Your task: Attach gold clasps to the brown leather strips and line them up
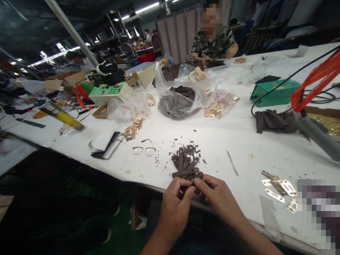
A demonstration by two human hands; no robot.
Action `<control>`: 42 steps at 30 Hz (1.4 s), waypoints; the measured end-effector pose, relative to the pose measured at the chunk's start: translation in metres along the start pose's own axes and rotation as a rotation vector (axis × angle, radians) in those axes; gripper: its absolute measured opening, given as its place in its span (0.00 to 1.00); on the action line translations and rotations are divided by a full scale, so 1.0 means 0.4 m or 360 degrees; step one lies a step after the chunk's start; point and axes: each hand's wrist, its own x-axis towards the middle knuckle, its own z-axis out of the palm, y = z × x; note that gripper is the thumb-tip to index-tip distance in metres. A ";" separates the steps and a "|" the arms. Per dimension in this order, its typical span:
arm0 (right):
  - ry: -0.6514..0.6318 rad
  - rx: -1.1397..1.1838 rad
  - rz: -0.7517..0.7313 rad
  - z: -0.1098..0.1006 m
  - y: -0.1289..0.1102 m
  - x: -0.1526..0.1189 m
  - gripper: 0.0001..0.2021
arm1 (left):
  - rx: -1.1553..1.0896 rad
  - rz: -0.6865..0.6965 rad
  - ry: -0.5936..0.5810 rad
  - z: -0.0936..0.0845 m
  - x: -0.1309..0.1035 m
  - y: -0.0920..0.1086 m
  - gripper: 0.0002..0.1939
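Observation:
Both hands meet at the table's front edge. My left hand (176, 203) is closed, its thumb and forefinger pinching a dark brown strip (199, 175) whose rounded end shows above the fingertips. My right hand (216, 194) is closed on the same piece from the other side; the rest of it is hidden by the fingers. Just beyond the hands lies a pile of dark brown strips (183, 161) with slotted ends, and small dark scraps (190, 148) are scattered round it. A thin metal rod (232, 163) lies to the right, with shiny gold metal plates (278, 186) farther right.
Glasses (143, 151), a notebook (107, 147) and gold parts (133, 129) lie at left. Behind are a plastic bag of brown strips (177, 102), a machine (110, 92) and a green box (276, 92). A grey lamp arm (318, 134) reaches in at right. Another person (212, 44) sits across.

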 end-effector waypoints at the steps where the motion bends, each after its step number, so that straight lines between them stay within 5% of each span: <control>1: -0.0003 0.0004 0.0040 -0.007 0.003 0.008 0.21 | 0.0095 0.0087 -0.0022 -0.006 0.002 0.002 0.05; 6: 0.0162 -0.0645 -0.0040 -0.030 0.000 0.037 0.20 | 0.0501 0.0604 0.0166 -0.053 0.026 -0.011 0.04; 13: 0.0328 -0.1287 -0.0071 0.001 -0.026 0.082 0.16 | 0.0951 0.0610 0.0117 -0.098 0.067 -0.084 0.12; 23: 0.0476 -0.1457 -0.0200 0.095 -0.055 0.134 0.15 | 0.0756 0.0679 0.0077 -0.099 0.053 -0.120 0.07; 29: 0.0470 -0.1647 -0.0270 0.142 -0.057 0.141 0.35 | 0.0574 0.0755 0.0014 -0.112 0.044 -0.136 0.04; 42: 0.0404 -0.1671 -0.0232 0.200 -0.045 0.162 0.36 | 0.0312 0.0734 0.0046 -0.140 0.044 -0.172 0.06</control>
